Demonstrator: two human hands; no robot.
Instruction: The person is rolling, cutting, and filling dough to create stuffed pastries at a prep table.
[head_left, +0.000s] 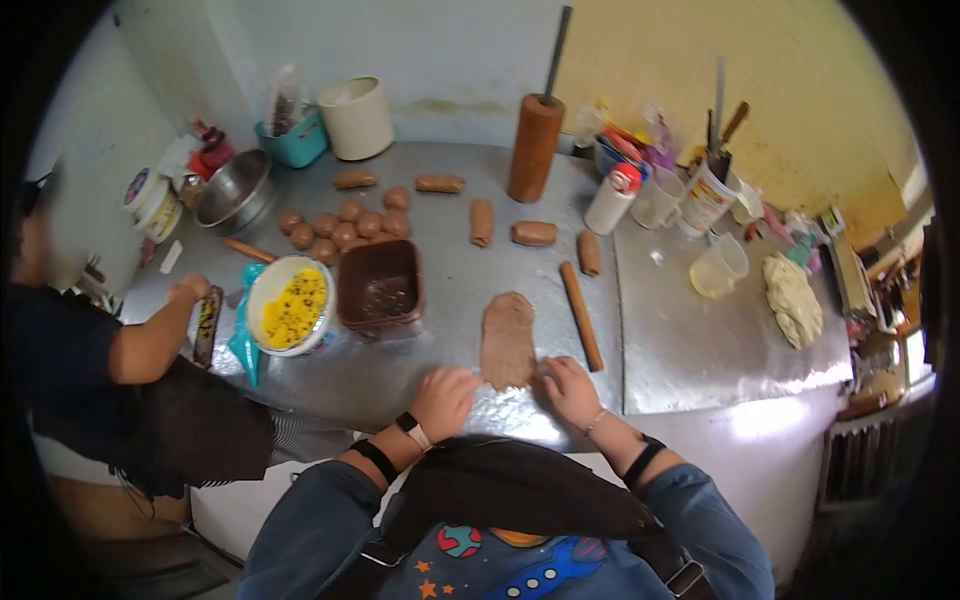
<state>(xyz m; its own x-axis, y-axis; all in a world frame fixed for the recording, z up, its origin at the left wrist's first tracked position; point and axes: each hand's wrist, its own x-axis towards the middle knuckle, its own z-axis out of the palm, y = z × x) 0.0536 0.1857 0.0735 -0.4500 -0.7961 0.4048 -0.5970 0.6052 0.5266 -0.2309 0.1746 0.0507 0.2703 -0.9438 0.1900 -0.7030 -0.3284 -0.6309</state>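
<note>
A flattened oval sheet of brown dough [508, 340] lies lengthwise in front of me on the metal table. My left hand [447, 398] is closed at its near left corner, fingers curled together with the tips on the edge. At the near right corner, my right hand [573, 392] is closed the same way, thumb and fingertips at the dough's edge. The undersides of both grips are hidden. Just right of the sheet lies a thin wooden rolling pin [581, 316]. Beyond it, several rolled dough logs [534, 233] rest apart from one another.
Left of the sheet stand a brown square tub [380, 287], a tub of yellow filling [291, 306] and several dough balls [346, 233]. A co-worker's hand [188, 289] is at the far left. A thick wooden roller [536, 150] stands upright behind; pale dough [793, 300] lies right.
</note>
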